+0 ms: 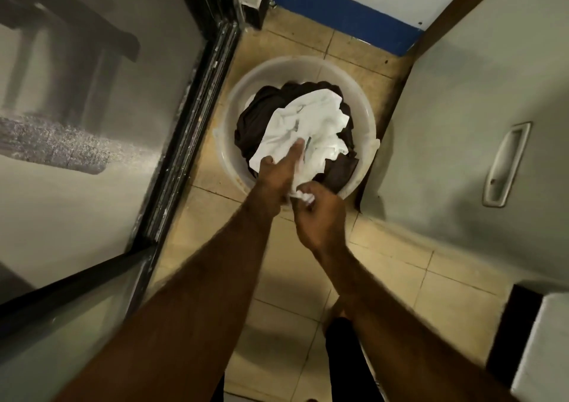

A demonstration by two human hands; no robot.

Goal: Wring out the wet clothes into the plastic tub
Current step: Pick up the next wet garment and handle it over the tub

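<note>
Okay, my right hand [320, 214] has its fingers curled tight round a bunched end of the white cloth [311, 124], just over the near rim of the plastic tub [233, 106]. My left hand [277, 174] lies on the same cloth, forefinger straight; can't tell if the other fingers grip. The cloth spreads over dark clothes [255, 118] in the tub, which sits on the tiled floor [400, 247].

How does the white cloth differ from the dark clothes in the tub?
The white cloth lies on top, crumpled, its near end gripped by the right hand; the dark clothes lie underneath, partly covered. The white cloth is pale, the dark clothes deep brown. Both sit inside the plastic tub.
</note>
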